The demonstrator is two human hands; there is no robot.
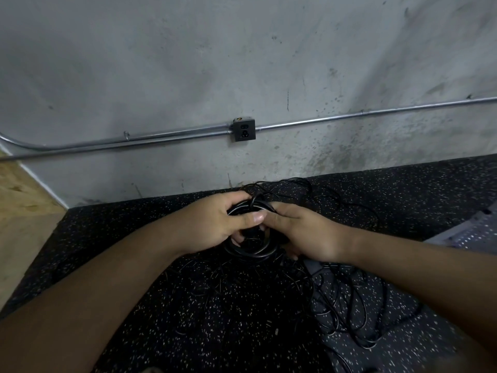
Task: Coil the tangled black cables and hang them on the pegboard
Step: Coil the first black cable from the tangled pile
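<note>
A small coil of black cable [251,251] hangs between my hands above the speckled floor. My left hand [215,220] grips the top of the coil, thumb laid across the loops. My right hand [304,232] holds the coil's right side, with its fingers curled round the cable. Loose tangled black cables [349,305] lie spread on the floor below and to the right, and more strands [295,184] trail toward the wall. No pegboard shows except a grey perforated panel [468,232] at the right edge.
A grey concrete wall stands ahead with a metal conduit [376,114] and a dark outlet box [244,129]. The floor is black speckled rubber [161,305]. Light wooden flooring [21,211] lies at the left.
</note>
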